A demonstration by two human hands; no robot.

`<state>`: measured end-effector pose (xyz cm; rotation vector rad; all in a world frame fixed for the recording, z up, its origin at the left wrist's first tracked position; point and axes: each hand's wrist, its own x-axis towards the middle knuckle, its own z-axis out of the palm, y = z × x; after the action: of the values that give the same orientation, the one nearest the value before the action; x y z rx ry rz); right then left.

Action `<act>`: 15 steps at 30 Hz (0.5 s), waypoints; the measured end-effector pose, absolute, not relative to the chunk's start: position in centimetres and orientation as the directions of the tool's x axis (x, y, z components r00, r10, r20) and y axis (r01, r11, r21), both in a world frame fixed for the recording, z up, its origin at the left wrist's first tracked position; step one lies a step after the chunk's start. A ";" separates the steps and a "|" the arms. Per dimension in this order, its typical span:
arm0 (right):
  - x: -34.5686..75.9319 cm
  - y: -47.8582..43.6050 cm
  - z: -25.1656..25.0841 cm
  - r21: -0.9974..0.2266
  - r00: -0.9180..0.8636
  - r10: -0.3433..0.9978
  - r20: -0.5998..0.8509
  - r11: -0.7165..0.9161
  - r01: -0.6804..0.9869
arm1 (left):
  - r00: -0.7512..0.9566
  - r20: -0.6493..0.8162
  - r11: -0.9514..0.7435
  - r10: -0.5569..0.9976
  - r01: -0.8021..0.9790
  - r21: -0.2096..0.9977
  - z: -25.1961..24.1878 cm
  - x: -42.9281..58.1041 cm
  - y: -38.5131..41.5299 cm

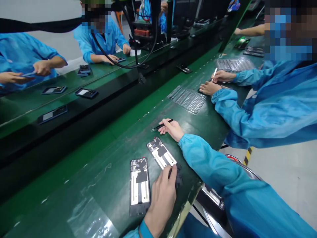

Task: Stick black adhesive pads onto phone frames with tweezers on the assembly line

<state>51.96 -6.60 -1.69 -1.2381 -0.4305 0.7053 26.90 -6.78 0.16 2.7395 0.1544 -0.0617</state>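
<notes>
My right hand (173, 129) holds a pair of black tweezers (157, 127) above the bench, with the tips pointing left, just beyond the top of an opened phone (162, 152). This phone lies tilted, its circuit board and white battery area exposed. My left hand (162, 198) is closed at its lower end, with a small dark piece (170, 172) at the fingertips; its kind is too small to make out. The fingers cover part of the phone's lower end. A second opened phone (140, 185) lies flat to the left, close beside my left hand.
A clear plastic tray (189, 99) lies farther up the green bench (109, 185), near a co-worker's hands (210, 87) holding a white tool. A plastic sheet (92, 219) lies at lower left. More phones (86, 93) sit across the dark channel. Another opened phone (211, 195) is below the bench edge.
</notes>
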 end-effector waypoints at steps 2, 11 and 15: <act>52.0 -6.5 -1.8 -0.950 0.709 0.701 -0.080 0.161 -0.266 | 0.995 -0.066 -0.926 0.077 0.096 0.366 0.4 27.2 -6.4; 52.3 -6.3 -1.7 -0.936 0.670 0.731 -0.126 0.136 -0.324 | 0.995 0.093 -0.919 0.032 -0.007 0.394 0.3 27.3 -6.0; 52.4 -6.2 -1.4 -0.929 0.663 0.734 -0.146 0.129 -0.348 | 0.991 0.128 -0.922 0.030 -0.022 0.386 -0.3 27.3 -5.9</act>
<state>52.35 -6.17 -1.39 -1.2026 -0.3893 0.8150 27.28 -5.87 -0.29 2.7380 0.0053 0.1837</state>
